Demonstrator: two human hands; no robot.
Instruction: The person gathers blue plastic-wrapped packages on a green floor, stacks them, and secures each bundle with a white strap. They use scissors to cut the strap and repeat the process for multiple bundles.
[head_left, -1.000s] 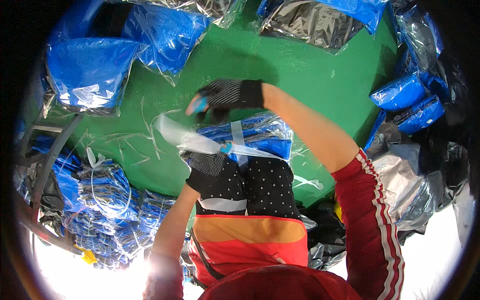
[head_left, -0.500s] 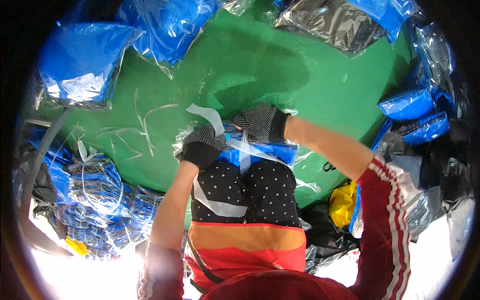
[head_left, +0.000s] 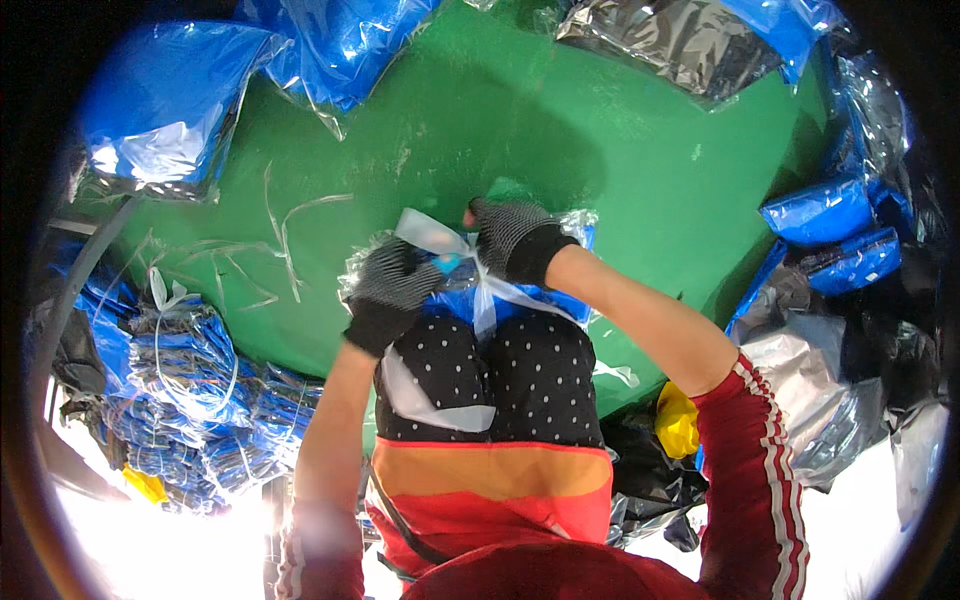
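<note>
A bundle in clear plastic with blue showing through (head_left: 455,303) lies across the front of my lap. A white flat strip (head_left: 484,305) runs around it and crosses on top, and one end rises in a loop between my hands. My left hand (head_left: 392,282), in a dark dotted glove, is closed on the strip at the crossing, next to a small light-blue bit (head_left: 447,262). My right hand (head_left: 515,240), gloved alike with a bare fingertip showing, is closed just right of the crossing, on the strip. The strip's long tail (head_left: 425,400) hangs over my left thigh.
Blue plastic-wrapped packs (head_left: 165,110) lie on the green surface (head_left: 650,200) at the far left. A dark pack (head_left: 670,45) is at the back. Tied bundles (head_left: 190,370) stand at the left, and blue packs (head_left: 815,210) and a yellow thing (head_left: 677,420) at the right.
My left hand has shifted slightly left and down. The right hand has turned and moved slightly right, and the strip's upper end now forms a loop between them.
</note>
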